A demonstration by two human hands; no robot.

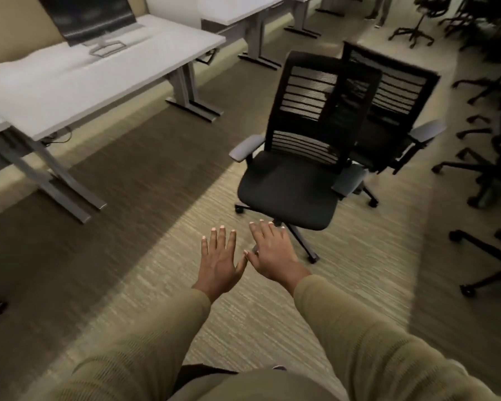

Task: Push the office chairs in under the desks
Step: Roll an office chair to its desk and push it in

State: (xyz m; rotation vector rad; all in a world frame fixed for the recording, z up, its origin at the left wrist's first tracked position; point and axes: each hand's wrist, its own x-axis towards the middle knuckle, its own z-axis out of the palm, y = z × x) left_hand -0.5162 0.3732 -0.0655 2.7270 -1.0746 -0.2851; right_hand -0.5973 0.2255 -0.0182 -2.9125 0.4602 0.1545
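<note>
A black mesh-backed office chair (292, 183) with grey armrests stands in the aisle, its seat facing me. Right behind it is a second black chair (394, 111), partly hidden by the first. A white desk (78, 82) on grey legs runs along the left, and a dark monitor (90, 15) stands on it. My left hand (219, 260) and my right hand (272, 253) are stretched out side by side, palms down, fingers spread, just short of the near chair's seat edge. Neither hand touches anything.
More white desks (243, 8) continue at the back. Several black chairs (489, 157) crowd the right side, their wheeled bases reaching into the aisle. Another person's legs (381, 10) show at the top. Carpeted floor lies between the desks and chairs.
</note>
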